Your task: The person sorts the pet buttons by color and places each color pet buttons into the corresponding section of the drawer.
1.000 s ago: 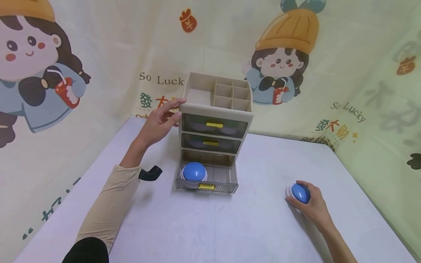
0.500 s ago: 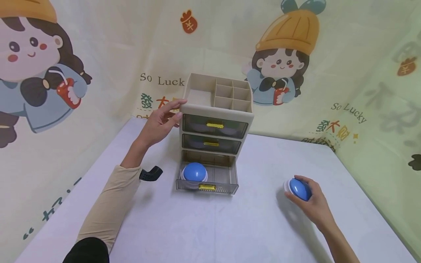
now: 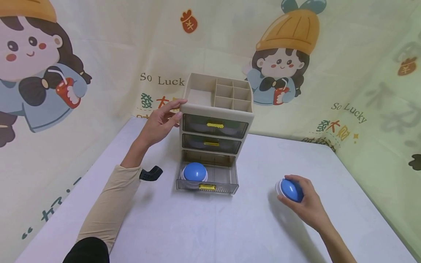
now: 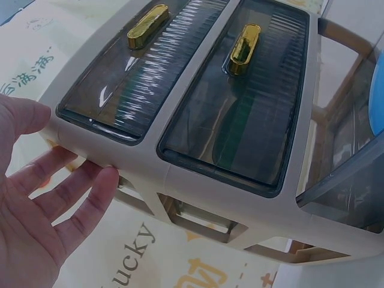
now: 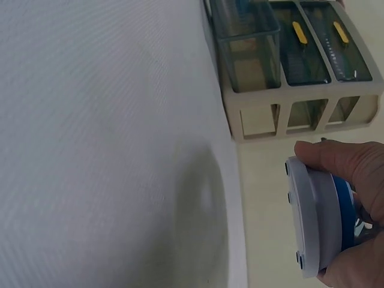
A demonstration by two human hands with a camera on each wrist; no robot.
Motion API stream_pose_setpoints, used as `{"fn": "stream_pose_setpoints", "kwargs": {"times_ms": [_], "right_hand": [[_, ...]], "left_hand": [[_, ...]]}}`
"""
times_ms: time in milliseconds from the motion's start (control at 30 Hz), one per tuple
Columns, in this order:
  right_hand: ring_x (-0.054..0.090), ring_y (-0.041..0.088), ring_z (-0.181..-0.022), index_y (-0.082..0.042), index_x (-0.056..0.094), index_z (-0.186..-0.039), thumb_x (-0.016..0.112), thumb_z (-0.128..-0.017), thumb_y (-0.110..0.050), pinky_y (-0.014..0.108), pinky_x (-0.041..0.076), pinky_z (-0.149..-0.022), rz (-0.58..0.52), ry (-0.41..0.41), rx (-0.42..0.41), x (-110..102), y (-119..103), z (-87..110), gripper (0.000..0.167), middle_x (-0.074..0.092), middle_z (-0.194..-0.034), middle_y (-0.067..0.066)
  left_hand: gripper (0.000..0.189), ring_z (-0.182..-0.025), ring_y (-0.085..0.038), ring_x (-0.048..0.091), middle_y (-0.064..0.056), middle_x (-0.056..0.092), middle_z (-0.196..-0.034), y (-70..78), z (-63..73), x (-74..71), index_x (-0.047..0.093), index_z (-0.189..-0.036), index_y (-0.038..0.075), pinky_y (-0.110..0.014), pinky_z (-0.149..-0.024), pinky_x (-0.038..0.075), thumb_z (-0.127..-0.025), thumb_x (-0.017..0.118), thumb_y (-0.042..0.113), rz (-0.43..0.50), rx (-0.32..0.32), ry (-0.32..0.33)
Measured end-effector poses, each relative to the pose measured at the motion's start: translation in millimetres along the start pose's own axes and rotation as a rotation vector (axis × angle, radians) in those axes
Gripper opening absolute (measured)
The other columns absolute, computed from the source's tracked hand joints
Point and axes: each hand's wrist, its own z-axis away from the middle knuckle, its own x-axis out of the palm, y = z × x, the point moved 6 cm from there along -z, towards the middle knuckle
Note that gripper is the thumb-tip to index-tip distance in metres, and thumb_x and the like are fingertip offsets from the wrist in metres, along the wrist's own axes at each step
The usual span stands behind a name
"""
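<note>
A beige desktop drawer organizer [image 3: 217, 109] stands on the table, its bottom drawer [image 3: 223, 177] pulled out. One blue dome push button [image 3: 194, 171] with a white base sits in that drawer's left part. At the organizer's upper left corner, my left hand [image 3: 159, 124] rests with extended fingers; the left wrist view has the fingertips [image 4: 108, 177] against the side. My right hand [image 3: 307, 201] grips a second blue dome push button [image 3: 292, 190] by its edges, held above the table right of the organizer. Its white underside [image 5: 305, 219] with small dark feet shows in the right wrist view.
The two upper drawers, middle [image 3: 197, 143] and top [image 3: 194, 122], are closed and have gold handles. Divided compartments [image 3: 231, 95] form the organizer's top. A white cloth covers the table [image 3: 210, 226]. A patterned curtain [image 3: 210, 44] hangs behind.
My right hand has lifted the blue push button off the table and carried it leftward. My left hand and the organizer have stayed in place.
</note>
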Motion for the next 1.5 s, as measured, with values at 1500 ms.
{"fn": "stream_pose_setpoints", "kwargs": {"times_ms": [1500], "right_hand": [[0.046, 0.039, -0.129, -0.016, 0.05, -0.143, 0.085, -0.086, -0.023, 0.064, 0.047, -0.098, -0.174, -0.144, -0.011, 39.2, -34.1, -20.7, 0.067, 0.045, -0.147, 0.014]], "left_hand": [[0.044, -0.105, -0.026, 0.067, -0.002, 0.052, -0.151, -1.3, 0.0, 0.0, 0.055, -0.148, 0.02, -0.026, -0.082, 0.056, -0.105, 0.058, 0.014, -0.011, 0.014, 0.004]]}}
